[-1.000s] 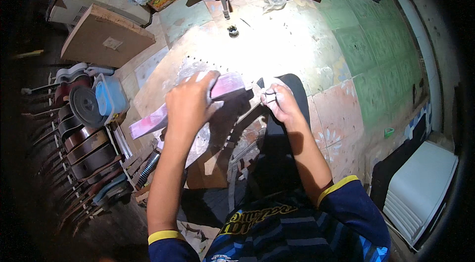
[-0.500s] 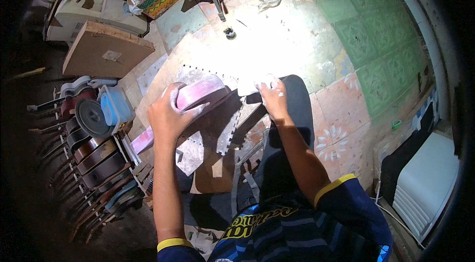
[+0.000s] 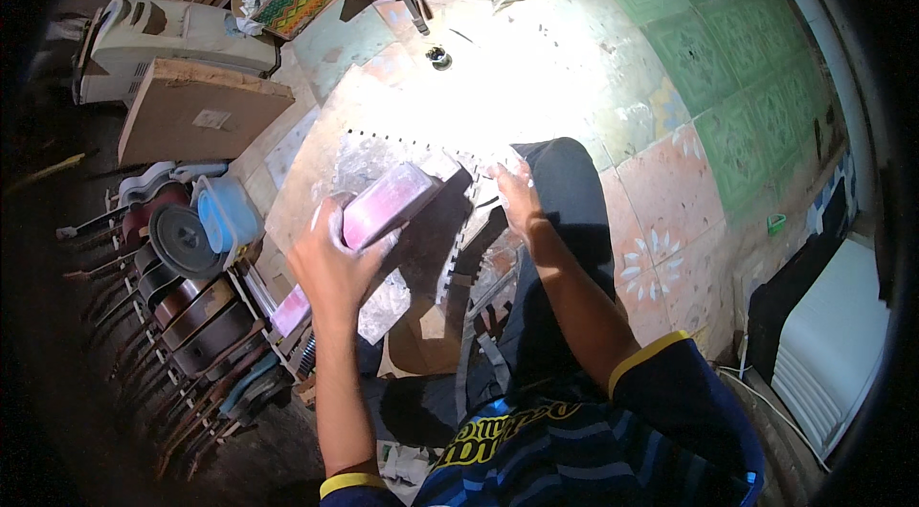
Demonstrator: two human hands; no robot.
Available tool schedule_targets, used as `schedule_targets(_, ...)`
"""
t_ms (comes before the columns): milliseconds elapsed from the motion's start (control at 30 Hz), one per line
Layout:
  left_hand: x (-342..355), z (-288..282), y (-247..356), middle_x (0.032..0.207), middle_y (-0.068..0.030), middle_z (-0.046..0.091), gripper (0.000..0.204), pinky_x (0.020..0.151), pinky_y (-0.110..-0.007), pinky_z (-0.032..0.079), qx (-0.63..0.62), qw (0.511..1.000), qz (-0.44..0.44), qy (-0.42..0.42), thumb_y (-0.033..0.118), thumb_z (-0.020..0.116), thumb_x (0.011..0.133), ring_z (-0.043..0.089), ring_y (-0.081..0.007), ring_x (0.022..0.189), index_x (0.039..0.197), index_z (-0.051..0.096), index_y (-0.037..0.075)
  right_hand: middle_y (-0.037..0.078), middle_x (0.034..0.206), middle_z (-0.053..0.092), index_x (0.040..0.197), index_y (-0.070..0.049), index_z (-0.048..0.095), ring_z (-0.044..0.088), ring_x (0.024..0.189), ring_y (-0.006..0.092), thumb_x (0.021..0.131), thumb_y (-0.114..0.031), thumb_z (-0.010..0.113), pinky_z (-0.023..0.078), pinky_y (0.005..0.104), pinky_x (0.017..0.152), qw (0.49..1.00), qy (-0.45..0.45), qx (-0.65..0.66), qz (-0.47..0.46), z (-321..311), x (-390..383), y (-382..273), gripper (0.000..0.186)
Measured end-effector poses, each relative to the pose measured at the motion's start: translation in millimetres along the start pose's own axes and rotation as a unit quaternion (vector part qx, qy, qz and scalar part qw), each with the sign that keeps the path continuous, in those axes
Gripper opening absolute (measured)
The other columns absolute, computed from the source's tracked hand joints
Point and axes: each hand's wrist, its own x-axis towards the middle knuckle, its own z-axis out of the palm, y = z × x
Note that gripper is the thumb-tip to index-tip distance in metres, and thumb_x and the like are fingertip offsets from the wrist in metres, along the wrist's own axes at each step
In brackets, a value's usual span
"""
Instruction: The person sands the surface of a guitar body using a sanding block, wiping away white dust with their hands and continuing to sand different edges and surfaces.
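Observation:
My left hand, whitened with dust, grips a long pink powder-dusted piece with a broad block-like end; its kind I cannot make out. A second pink part shows on the other side of my left forearm, likely the same piece. Over my bent right knee, my right hand is closed, fingers white with dust. Glare hides what it pinches, which looks pale and flat. Below both hands lies a dusty mat with a toothed edge.
On the left, a rack holds several small guitar-shaped bodies, near a blue plastic container and a cardboard box. A small dark round pot stands on the bright floor ahead. A white ribbed appliance is at right.
My left hand has tilted the pink piece, so its broad end has turned and dropped lower. My right hand has moved slightly, and the white pad beside its fingers no longer shows clearly.

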Motion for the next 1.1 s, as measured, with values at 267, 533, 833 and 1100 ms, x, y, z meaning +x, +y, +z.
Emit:
schedule_targets(267, -31.0, 4.6, 19.0, 0.096, -0.0176, 0.074, 0.058, 0.078, -0.04, 0.056, -0.008, 1.0, 0.0, 0.012, 0.015, 0.094, 0.057, 0.073, -0.0358, 0.09, 0.109, 0.069, 0.006, 0.013, 0.126, 0.064, 0.136, 0.002, 0.055, 0.065, 0.104, 0.0191, 0.097, -0.005, 0.061, 0.056, 0.029, 0.085, 0.988, -0.139, 0.049, 0.053, -11.6, -9.7, -5.4, 0.04)
schedule_targets(533, -48.2, 14.4, 20.2, 0.096, -0.0151, 0.071, 0.065, 0.075, -0.041, 0.055, -0.002, 0.998, 0.05, 0.043, 0.017, 0.095, 0.049, 0.07, -0.0366, 0.087, 0.107, 0.07, 0.003, 0.008, 0.104, 0.068, 0.142, 0.0, 0.05, 0.065, 0.083, 0.0143, 0.097, -0.004, 0.061, 0.056, 0.0292, 0.071, 0.991, -0.106, -0.048, 0.069, -5.6, -21.8, -2.1, 0.047)
schedule_targets(833, -56.2, 23.0, 11.1, 0.096, -0.0159, 0.071, 0.065, 0.074, -0.041, 0.055, -0.012, 0.994, 0.08, 0.068, 0.02, 0.096, 0.051, 0.07, -0.037, 0.086, 0.108, 0.07, 0.002, 0.01, 0.102, 0.072, 0.124, 0.005, 0.062, 0.066, 0.089, 0.0175, 0.09, -0.006, 0.068, 0.054, 0.0334, 0.081, 0.992, -0.074, -0.05, -0.086, 28.5, -30.2, 11.0, 0.036)
schedule_targets(1100, -53.0, 24.5, 11.0, 0.094, -0.0167, 0.071, 0.063, 0.075, -0.041, 0.056, -0.019, 0.994, 0.082, 0.067, 0.018, 0.096, 0.052, 0.071, -0.0371, 0.086, 0.107, 0.07, 0.002, 0.007, 0.099, 0.072, 0.115, 0.003, 0.067, 0.065, 0.085, 0.0138, 0.084, -0.003, 0.071, 0.054, 0.0317, 0.075, 0.998, -0.02, 0.046, -0.043, 34.4, -24.3, 13.0, 0.032)
